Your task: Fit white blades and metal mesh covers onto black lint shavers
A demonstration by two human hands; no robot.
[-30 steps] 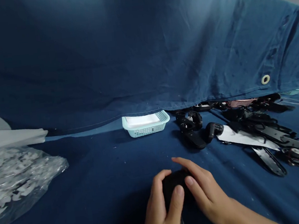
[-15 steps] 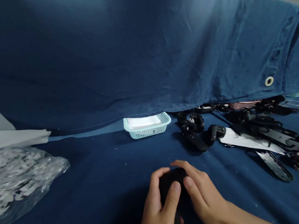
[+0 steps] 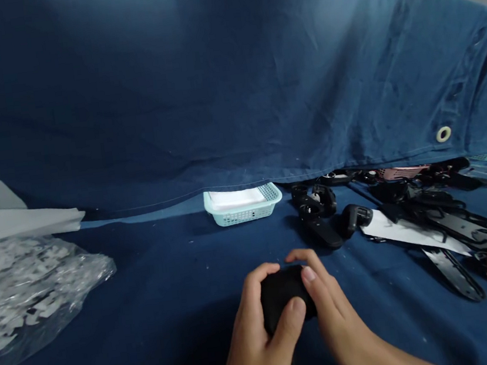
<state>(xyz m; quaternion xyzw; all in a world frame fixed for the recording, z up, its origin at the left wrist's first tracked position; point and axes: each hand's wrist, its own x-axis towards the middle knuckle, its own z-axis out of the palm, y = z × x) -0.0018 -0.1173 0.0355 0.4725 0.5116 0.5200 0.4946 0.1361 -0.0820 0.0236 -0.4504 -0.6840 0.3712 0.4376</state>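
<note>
A small black rounded part (image 3: 281,293) is held low in the middle of the view, above the blue cloth-covered table (image 3: 160,299). My left hand (image 3: 259,346) wraps it from the left, thumb across its front and fingers over its top. My right hand (image 3: 338,319) closes on it from the right, with two fingertips on its top edge. A dark piece hangs below the part between my hands; its shape is hidden.
A pale green mesh basket (image 3: 242,204) with white sheets stands at the back centre under a hanging blue cloth (image 3: 230,77). Black parts (image 3: 328,219), flat blades and a white sheet (image 3: 409,230) lie at right. A clear bag of white pieces (image 3: 26,292) lies at left.
My hands have stayed on the black part, shifting grip slightly; the left thumb moved further across its front. The view drifted a little.
</note>
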